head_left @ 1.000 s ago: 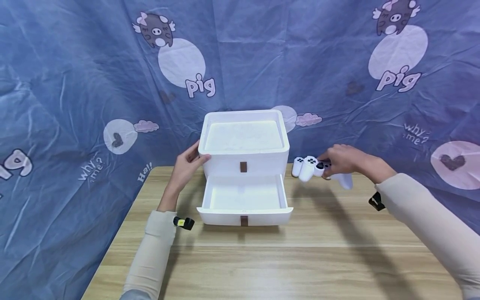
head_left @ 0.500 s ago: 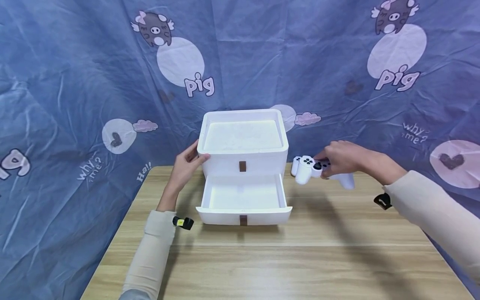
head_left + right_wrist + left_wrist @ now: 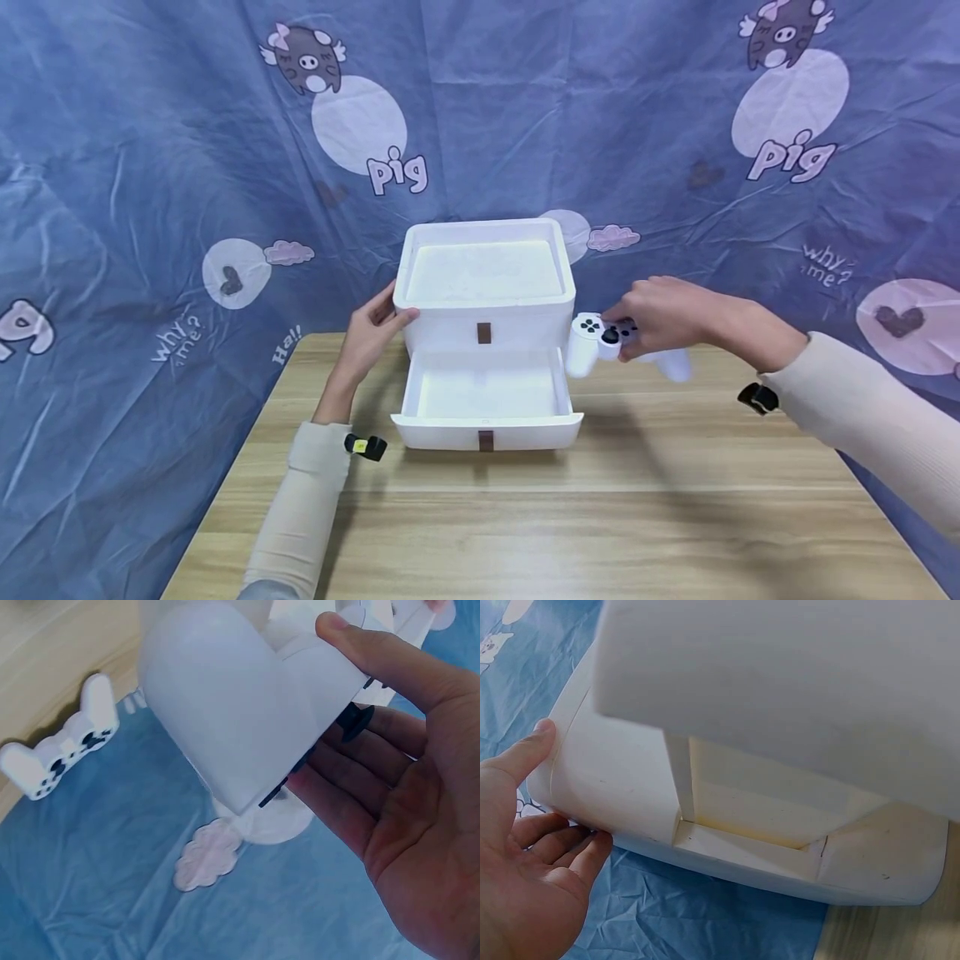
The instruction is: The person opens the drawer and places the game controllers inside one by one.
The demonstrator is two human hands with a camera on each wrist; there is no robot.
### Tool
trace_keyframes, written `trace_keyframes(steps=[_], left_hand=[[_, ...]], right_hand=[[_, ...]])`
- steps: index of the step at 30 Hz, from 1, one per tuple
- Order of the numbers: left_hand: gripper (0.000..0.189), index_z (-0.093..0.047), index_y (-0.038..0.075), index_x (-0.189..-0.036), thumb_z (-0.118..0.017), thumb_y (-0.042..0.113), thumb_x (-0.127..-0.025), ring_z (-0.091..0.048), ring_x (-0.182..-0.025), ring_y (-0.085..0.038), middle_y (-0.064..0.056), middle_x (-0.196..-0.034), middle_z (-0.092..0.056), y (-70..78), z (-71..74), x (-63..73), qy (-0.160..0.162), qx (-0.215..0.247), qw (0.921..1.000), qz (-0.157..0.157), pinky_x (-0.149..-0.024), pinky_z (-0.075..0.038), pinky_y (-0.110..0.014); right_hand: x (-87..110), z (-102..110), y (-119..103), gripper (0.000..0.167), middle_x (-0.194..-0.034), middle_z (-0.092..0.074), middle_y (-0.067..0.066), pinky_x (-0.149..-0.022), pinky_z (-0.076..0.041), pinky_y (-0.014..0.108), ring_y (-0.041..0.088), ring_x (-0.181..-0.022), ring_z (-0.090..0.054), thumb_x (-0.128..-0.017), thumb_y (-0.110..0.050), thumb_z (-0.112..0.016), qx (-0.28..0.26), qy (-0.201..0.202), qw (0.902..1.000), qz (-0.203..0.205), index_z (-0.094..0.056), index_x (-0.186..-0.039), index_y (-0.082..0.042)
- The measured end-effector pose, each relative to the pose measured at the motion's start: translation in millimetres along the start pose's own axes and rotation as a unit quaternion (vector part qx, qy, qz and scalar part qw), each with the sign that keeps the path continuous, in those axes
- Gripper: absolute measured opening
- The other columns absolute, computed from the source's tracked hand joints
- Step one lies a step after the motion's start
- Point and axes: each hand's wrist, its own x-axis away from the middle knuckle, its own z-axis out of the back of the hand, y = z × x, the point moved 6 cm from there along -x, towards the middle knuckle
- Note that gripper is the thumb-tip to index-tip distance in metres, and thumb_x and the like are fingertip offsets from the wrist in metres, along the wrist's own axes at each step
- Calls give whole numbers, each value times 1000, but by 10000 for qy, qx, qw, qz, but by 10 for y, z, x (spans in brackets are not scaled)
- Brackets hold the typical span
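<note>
Altogether two controllers (image 3: 217, 697) (image 3: 73, 741), two hands (image 3: 369, 335) (image 3: 670, 312), one cabinet (image 3: 448, 330)

Repeated "pig" (image 3: 398, 172) and "why me?" (image 3: 824, 265), plus "Ha!!" (image 3: 287, 344), in pale lettering on the blue backdrop cloth (image 3: 495, 142)

Head: from above, facing forward and down, wide over surface (image 3: 480, 533). Left wrist: close on drawer unit (image 3: 615, 772). Right wrist: close on held controller (image 3: 217, 705). Shared: backdrop (image 3: 90, 855).

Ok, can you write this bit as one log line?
left hand: grips box | right hand: holds controller above table | lower drawer: open | second controller: near table's edge
</note>
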Motion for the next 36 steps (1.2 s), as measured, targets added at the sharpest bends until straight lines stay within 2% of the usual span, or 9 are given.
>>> trace_keyframes(steps=[4, 9, 14, 19, 30, 36], left_hand=[[79, -44, 16, -164, -83, 32, -96, -44, -156, -23, -9, -168, -45, 8, 1, 7, 9, 24, 10000, -28, -124, -45, -35], [78, -45, 17, -163, -83, 33, -96, -44, -155, -22, -9, -168, -45, 9, -1, -3, 7, 24, 10000, -81, -123, -45, -34], [77, -45, 18, -163, -82, 33, -97, -45, -155, -22, -8, -168, -46, 8, -1, -14, -15, 52, 9999, -98, -122, -46, -33], [77, -45, 19, -163, -82, 32, -97, -47, -154, -22, -8, -167, -47, 8, 1, -6, -40, 79, 9999, -80, -121, -47, -31], [77, -44, 20, -164, -82, 33, -97, -47, -154, -21, -7, -167, -47, -4, -17, -11, -29, 26, 10000, -45, -121, -47, -32], [77, -45, 20, -163, -82, 31, -97, -47, -154, -22, -8, -167, -47, -7, -22, -8, 11, 55, 9999, -84, -121, -47, -31]], right_hand=[[-83, 71, -143, 23, -65, -60, -14, -51, -40, 29, 5, -56, -48, -76, -31, -93, -11, 55, 9999, 161, -76, -90, -26], [-210, 125, -282, 25, -67, -64, -13, -53, -44, 29, 5, -58, -52, -77, -31, -93, -81, -66, 9998, 176, -80, -96, -23], [-349, 157, -401, 23, -67, -62, -11, -54, -44, 28, 7, -59, -53, -78, -32, -93, -113, -186, 9995, 248, -74, -87, -23], [-491, 176, -520, 25, -68, -62, -10, -55, -43, 28, 9, -60, -52, -79, -34, -94, -91, -282, 9989, 354, -72, -84, -21], [-847, 117, -737, 31, -68, -63, -7, -55, -40, 30, 13, -60, -50, -80, -42, -92, 284, -521, 9969, 509, -75, -86, -18], [-1023, 59, -837, 31, -71, -65, -6, -59, -43, 30, 14, -63, -52, -83, -42, -90, 241, -646, 9958, 600, -76, -91, -15]])
